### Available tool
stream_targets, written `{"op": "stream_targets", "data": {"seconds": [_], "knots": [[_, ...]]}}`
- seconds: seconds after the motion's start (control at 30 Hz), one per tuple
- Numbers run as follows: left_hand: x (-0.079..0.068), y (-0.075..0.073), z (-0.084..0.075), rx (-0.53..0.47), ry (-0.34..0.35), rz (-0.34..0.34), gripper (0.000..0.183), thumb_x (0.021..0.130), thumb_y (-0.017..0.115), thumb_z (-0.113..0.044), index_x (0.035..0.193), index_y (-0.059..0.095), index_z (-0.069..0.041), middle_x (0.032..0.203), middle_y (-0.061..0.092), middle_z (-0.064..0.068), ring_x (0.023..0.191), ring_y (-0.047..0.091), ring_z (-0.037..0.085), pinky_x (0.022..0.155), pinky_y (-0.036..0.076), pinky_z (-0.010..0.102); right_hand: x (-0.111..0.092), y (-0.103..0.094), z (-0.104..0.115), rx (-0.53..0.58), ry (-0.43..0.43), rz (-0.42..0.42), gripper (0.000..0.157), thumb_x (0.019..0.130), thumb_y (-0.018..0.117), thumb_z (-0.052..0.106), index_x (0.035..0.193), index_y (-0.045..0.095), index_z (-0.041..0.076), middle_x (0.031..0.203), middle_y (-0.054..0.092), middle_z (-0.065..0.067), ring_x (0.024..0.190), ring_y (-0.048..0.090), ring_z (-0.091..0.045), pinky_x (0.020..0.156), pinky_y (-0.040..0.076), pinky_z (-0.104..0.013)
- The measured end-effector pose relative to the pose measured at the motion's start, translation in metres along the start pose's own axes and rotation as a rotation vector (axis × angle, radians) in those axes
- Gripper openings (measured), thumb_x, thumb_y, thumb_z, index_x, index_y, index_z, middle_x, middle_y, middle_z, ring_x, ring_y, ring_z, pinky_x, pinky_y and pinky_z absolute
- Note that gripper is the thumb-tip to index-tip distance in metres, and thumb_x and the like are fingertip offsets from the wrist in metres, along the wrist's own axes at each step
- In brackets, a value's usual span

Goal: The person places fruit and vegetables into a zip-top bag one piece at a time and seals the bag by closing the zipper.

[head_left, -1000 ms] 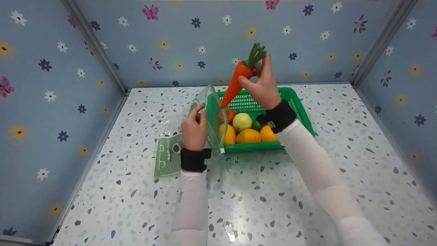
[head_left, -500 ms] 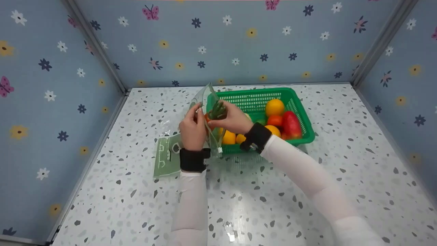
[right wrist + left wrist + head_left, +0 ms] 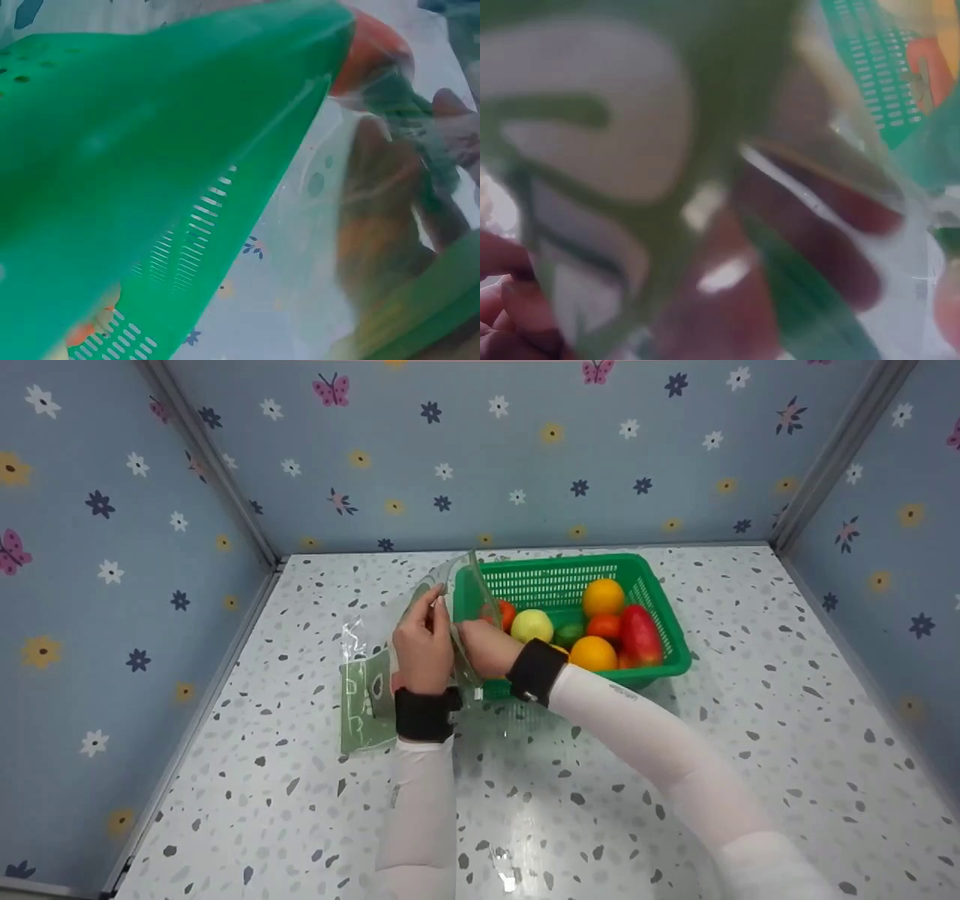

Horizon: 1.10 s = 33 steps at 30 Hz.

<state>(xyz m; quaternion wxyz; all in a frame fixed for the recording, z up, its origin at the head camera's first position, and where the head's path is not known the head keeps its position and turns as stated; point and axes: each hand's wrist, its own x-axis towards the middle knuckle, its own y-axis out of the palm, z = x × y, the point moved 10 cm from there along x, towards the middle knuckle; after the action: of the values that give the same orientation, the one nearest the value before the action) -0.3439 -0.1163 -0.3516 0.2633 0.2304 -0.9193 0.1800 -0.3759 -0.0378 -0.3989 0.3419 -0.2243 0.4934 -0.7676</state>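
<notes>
Right hand (image 3: pixel 487 649) has sunk into the open bag (image 3: pixel 459 577), hold unclear; left fingers (image 3: pixel 442 619) pinch its edge.

The walls (image 3: pixel 517 450) are dusty blue, strewn with white, navy and yellow flowers (image 3: pixel 499 406) and pink butterflies (image 3: pixel 331 390). The tabletop (image 3: pixel 292 825) is white with grey flecks. I see a bright green basket (image 3: pixel 679 649), a red mango (image 3: pixel 641 634), warm yellow-orange oranges (image 3: pixel 604 598), a pale yellow-green apple (image 3: pixel 532 628) and a dark green fruit (image 3: pixel 570 634). The clear bag (image 3: pixel 727 82) wears blurred green print, and through it the carrot (image 3: pixel 381 54) shows orange with green stalks (image 3: pixel 390 94). The sleeves (image 3: pixel 424 817) are white, the wristbands (image 3: pixel 424 714) black.
</notes>
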Motion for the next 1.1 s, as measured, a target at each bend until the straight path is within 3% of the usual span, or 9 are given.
{"op": "stream_targets", "data": {"seconds": [0.17,0.3,0.4,0.43,0.63,0.73,0.83,1.0,1.1], "knots": [[0.0,-0.002,-0.001,-0.017,0.021,-0.019,0.026,0.104,0.058,-0.009,0.121,0.073,0.002,0.07,0.056,0.013,0.06,0.042,0.012,0.06,0.034,0.024,-0.002,0.009,0.015,-0.34,-0.19,0.066,0.021,0.095,0.06,0.0,0.116,0.064,-0.004,0.112,0.07,-0.019,0.103,0.062,-0.035,0.1,0.038,-0.048],[0.0,-0.001,0.003,-0.019,-0.009,0.003,0.027,0.104,0.057,-0.01,0.123,0.073,0.002,0.067,0.053,0.009,0.055,0.038,0.008,0.056,0.031,0.022,-0.002,-0.002,0.002,-0.135,-0.07,0.025,0.022,0.102,0.054,0.003,0.12,0.065,-0.004,0.113,0.07,-0.021,0.11,0.062,-0.037,0.105,0.042,-0.046],[0.0,0.0,0.005,-0.01,-0.02,0.017,0.027,0.105,0.057,-0.011,0.124,0.072,0.002,0.065,0.052,0.007,0.053,0.036,0.007,0.055,0.03,0.022,-0.007,-0.025,-0.008,0.16,0.007,-0.119,0.026,0.105,0.053,0.007,0.125,0.067,0.0,0.12,0.071,-0.019,0.115,0.063,-0.034,0.105,0.049,-0.045],[0.0,0.0,0.005,-0.007,-0.02,0.02,0.027,0.105,0.057,-0.011,0.124,0.072,0.002,0.065,0.051,0.007,0.054,0.036,0.007,0.055,0.03,0.022,-0.011,-0.033,-0.01,0.212,0.006,-0.164,0.026,0.105,0.055,0.009,0.125,0.068,0.0,0.121,0.071,-0.018,0.112,0.066,-0.033,0.104,0.051,-0.045],[0.001,0.001,0.005,-0.01,-0.024,0.02,0.027,0.104,0.058,-0.01,0.123,0.072,0.002,0.067,0.051,0.006,0.057,0.039,0.012,0.057,0.031,0.022,-0.044,-0.078,-0.031,0.34,0.032,-0.405,0.021,0.104,0.062,0.019,0.115,0.07,0.002,0.105,0.073,-0.014,0.091,0.067,-0.027,0.086,0.057,-0.039],[0.001,0.002,0.006,-0.019,-0.033,0.016,0.026,0.103,0.058,-0.01,0.122,0.072,0.002,0.068,0.053,0.007,0.058,0.041,0.013,0.058,0.032,0.021,-0.064,-0.095,-0.052,0.319,0.103,-0.471,0.022,0.104,0.062,0.022,0.114,0.067,0.003,0.104,0.071,-0.013,0.09,0.064,-0.026,0.085,0.054,-0.038],[0.001,0.003,0.007,-0.016,-0.038,0.018,0.026,0.103,0.058,-0.01,0.122,0.073,0.002,0.07,0.055,0.009,0.06,0.042,0.014,0.058,0.033,0.021,-0.08,-0.104,-0.081,0.268,0.23,-0.475,0.024,0.105,0.061,0.025,0.117,0.064,0.005,0.108,0.07,-0.013,0.09,0.062,-0.027,0.085,0.051,-0.039],[0.001,0.003,0.008,-0.021,-0.041,0.018,0.026,0.102,0.059,-0.008,0.121,0.073,0.002,0.07,0.056,0.011,0.06,0.042,0.014,0.058,0.033,0.021,-0.097,-0.106,-0.133,0.138,0.468,-0.369,0.03,0.106,0.058,0.03,0.122,0.061,0.006,0.112,0.069,-0.016,0.091,0.062,-0.03,0.082,0.051,-0.043],[0.001,0.004,0.008,-0.027,-0.044,0.021,0.026,0.102,0.059,-0.008,0.121,0.073,0.002,0.07,0.055,0.01,0.06,0.042,0.014,0.058,0.033,0.02,-0.107,-0.108,-0.159,0.019,0.557,-0.302,0.035,0.105,0.058,0.03,0.124,0.061,0.001,0.115,0.069,-0.02,0.094,0.065,-0.034,0.085,0.053,-0.047]]}}
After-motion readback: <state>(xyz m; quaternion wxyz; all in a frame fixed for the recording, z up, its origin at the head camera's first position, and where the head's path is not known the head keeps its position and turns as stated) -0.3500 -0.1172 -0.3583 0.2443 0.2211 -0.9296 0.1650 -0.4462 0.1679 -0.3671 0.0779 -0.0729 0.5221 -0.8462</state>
